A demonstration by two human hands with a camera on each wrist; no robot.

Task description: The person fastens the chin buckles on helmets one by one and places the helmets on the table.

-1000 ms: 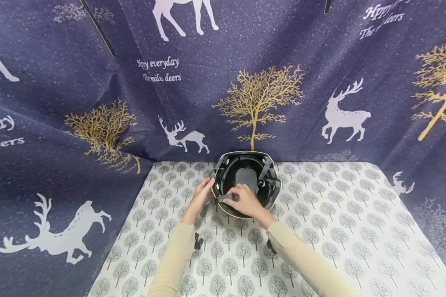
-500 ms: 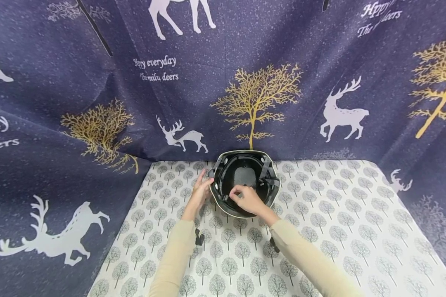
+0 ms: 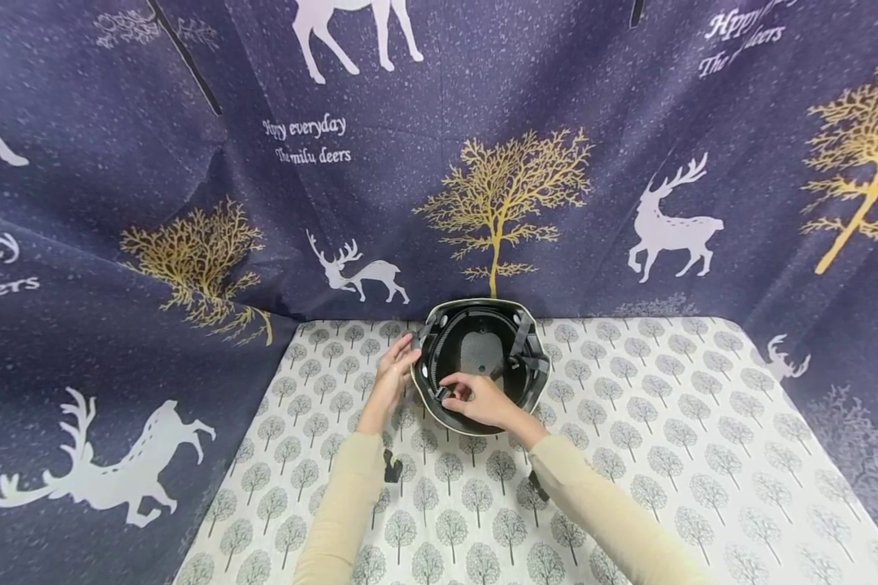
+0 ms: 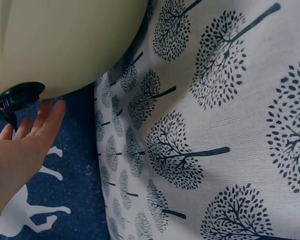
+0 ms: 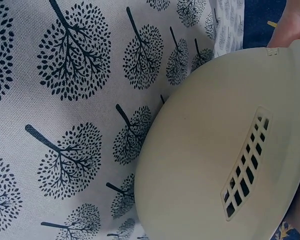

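Observation:
An upturned helmet lies at the table's back edge, its black inside facing up. The outer shell is cream, with a vent grille in the right wrist view and a black round fitting in the left wrist view. My left hand touches the helmet's left side, thumb by the rim and fingers fairly straight against the shell. My right hand reaches over the near rim, thumb and index finger pinching a short black strap piece at the near left inside. The remaining right fingers are partly hidden.
Grey-black straps cross the helmet's right inside. A white cloth with tree prints covers the table. Behind it hangs a dark blue curtain with deer and tree prints.
My right hand has drawn back from a stretched strap, then moved slightly left and down toward the near left rim. My left hand stays at the helmet's left side.

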